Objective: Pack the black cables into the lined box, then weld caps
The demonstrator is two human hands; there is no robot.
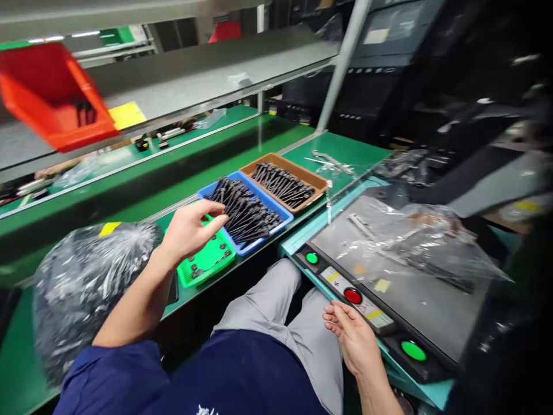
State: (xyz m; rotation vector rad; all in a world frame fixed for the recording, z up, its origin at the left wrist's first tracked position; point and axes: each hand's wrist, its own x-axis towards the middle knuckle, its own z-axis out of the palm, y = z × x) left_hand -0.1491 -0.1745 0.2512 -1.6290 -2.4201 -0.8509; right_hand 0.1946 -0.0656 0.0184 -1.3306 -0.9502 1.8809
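My left hand (190, 229) hovers over the green tray (224, 260), beside the blue tray (286, 219). Its thumb and forefinger are apart, and I see nothing between them. Small dark round parts lie scattered in the green tray. Black rod-like parts with thicker ends (248, 210) fill the blue tray. My right hand (352, 337) is by the front edge of the control panel, just below its red button (353, 295). Its fingers are loosely bent and a little apart, with nothing visible in them.
A brown tray (317, 199) holds more black parts. Left stands a stuffed plastic bag (90, 288). Green buttons (311, 257) flank the red one on the machine, whose grey top (444, 323) carries clear plastic film (415, 236). An orange bin (82, 135) hangs at the shelf.
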